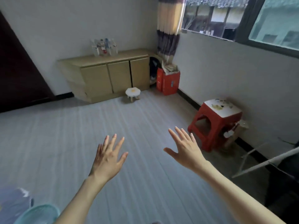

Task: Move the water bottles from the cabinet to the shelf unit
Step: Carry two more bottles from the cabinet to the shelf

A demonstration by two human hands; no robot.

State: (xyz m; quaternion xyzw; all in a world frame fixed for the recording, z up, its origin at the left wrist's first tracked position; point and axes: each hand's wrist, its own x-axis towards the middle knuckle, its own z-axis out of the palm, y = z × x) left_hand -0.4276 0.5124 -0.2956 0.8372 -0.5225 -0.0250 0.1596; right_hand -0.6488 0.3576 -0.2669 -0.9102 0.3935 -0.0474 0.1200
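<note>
Both the left hand (107, 157) and right hand (184, 149) were spread wide, holding nothing. Well beyond them stood the cabinet (111, 75), bottles (104, 46) on top. I judged this the approach; reaching a bottle came next.

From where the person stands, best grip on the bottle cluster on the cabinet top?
Take one bottle at a time from the water bottles, wrapping the fingers round the mid-body and coming from the front, room-facing side. They stand upright in a tight group against the wall on the cabinet, so the back is blocked. The view is blurred, so caps and count are unclear. Left hand and right hand are both open and empty.
</note>
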